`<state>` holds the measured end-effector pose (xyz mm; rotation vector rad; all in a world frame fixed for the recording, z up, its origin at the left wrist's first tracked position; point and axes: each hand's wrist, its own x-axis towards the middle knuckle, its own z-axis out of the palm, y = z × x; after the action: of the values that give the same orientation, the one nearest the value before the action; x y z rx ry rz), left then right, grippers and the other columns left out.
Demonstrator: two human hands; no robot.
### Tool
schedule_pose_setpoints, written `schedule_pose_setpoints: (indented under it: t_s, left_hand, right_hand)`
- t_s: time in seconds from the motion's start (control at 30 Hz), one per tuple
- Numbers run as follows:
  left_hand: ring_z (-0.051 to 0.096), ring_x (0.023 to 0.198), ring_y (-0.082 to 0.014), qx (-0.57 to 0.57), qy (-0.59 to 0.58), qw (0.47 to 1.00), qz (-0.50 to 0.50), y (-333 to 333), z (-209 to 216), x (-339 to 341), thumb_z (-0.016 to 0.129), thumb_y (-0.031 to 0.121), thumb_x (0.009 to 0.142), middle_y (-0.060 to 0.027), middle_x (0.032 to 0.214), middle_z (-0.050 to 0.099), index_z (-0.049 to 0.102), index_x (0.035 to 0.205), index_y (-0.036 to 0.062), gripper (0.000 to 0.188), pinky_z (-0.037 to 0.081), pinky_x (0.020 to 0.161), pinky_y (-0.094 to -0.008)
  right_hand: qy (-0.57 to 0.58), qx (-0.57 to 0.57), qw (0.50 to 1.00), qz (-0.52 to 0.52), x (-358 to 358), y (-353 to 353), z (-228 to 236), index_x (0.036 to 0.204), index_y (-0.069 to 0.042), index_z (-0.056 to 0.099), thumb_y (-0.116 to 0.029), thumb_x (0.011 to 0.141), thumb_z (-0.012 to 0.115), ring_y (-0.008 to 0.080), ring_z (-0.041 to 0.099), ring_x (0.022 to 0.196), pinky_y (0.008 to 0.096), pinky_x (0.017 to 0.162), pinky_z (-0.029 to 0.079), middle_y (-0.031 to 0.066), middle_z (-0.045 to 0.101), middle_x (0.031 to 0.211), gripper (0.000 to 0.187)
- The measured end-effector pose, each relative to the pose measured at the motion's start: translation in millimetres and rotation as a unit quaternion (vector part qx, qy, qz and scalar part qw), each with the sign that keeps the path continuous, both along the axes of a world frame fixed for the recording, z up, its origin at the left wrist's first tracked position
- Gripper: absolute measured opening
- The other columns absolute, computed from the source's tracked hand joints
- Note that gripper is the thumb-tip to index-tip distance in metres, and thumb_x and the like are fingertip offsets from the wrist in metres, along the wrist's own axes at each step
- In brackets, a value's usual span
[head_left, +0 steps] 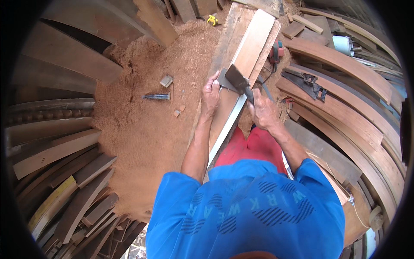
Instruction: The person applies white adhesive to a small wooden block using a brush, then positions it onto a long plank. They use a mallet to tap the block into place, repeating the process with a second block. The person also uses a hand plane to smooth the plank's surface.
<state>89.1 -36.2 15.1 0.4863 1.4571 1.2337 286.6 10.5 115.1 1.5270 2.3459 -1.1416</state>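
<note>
My right hand (pixel 264 109) is closed round the dark handle of a broad-bladed tool (pixel 236 78), whose flat, dark, roughly rectangular blade points up and left. In my left hand (pixel 211 96) is a flat grey plate (pixel 225 82), gripped at its left edge. The blade overlaps the plate in view; whether the two touch I cannot tell. Both are over a long pale wooden board (pixel 252 41) that runs from the top down toward my legs. A light-coloured strip (pixel 228 125) lies along the board's nearer part.
Sawdust (pixel 142 142) covers the floor on the left, with a blue tool (pixel 156 96) and small wood blocks (pixel 166 80) on it. A yellow tape measure (pixel 212 20) lies beyond. Rightward are a red power tool (pixel 277 52), a black handsaw (pixel 307 84) and stacked planks (pixel 340 62).
</note>
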Motion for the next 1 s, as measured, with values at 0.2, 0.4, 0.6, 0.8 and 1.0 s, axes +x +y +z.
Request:
schedule_pose_setpoints:
  t_s: [0.2,0.4,0.6,0.8,1.0]
  left_hand:
    - [0.056,0.129,-0.0192,0.050,-0.019,0.998,0.021,-8,-8,6,0.041,0.012,0.108,-0.0151,0.140,0.062,0.052,0.144,-0.0061,0.042,0.041,0.112,-0.0318]
    - [0.056,0.130,-0.0200,0.040,0.031,0.999,0.000,-4,-16,1,0.042,0.012,0.108,-0.0154,0.140,0.061,0.052,0.144,-0.0057,0.042,0.040,0.113,-0.0326]
    - [0.056,0.129,-0.0202,0.032,0.028,0.999,0.002,-7,-11,3,0.042,0.012,0.107,-0.0157,0.140,0.062,0.053,0.143,-0.0054,0.041,0.039,0.113,-0.0321]
    - [0.060,0.115,-0.0161,0.025,0.007,0.999,0.018,-4,-16,3,0.054,0.015,0.104,-0.0134,0.128,0.065,0.053,0.142,-0.0040,0.042,0.047,0.102,-0.0301]
    - [0.062,0.103,-0.0151,0.000,0.122,0.992,0.006,2,4,13,0.070,0.016,0.097,-0.0094,0.117,0.066,0.055,0.136,-0.0030,0.046,0.051,0.091,-0.0309]
  right_hand:
    - [0.057,0.034,0.998,-0.010,2,-14,6,0.119,-0.001,0.045,-0.011,0.092,0.065,0.0498,0.067,0.081,0.0578,0.071,0.053,0.0278,0.067,0.087,0.034]
    - [-0.010,-0.001,0.999,0.040,-1,3,3,0.115,0.001,0.045,-0.012,0.090,0.067,0.0494,0.068,0.080,0.0575,0.069,0.054,0.0288,0.067,0.085,0.036]
    - [-0.005,0.024,1.000,0.018,-10,4,-5,0.117,0.002,0.047,-0.015,0.092,0.064,0.0495,0.068,0.080,0.0571,0.072,0.054,0.0299,0.067,0.087,0.035]
    - [0.088,-0.123,0.984,-0.090,7,13,2,0.116,0.005,0.049,-0.020,0.095,0.064,0.0344,0.070,0.069,0.0472,0.067,0.056,0.0189,0.066,0.080,0.036]
    - [0.351,-0.281,0.767,-0.457,6,-41,26,0.104,-0.007,0.050,-0.030,0.105,0.057,0.0145,0.066,0.064,0.0288,0.054,0.056,0.0065,0.063,0.079,0.024]
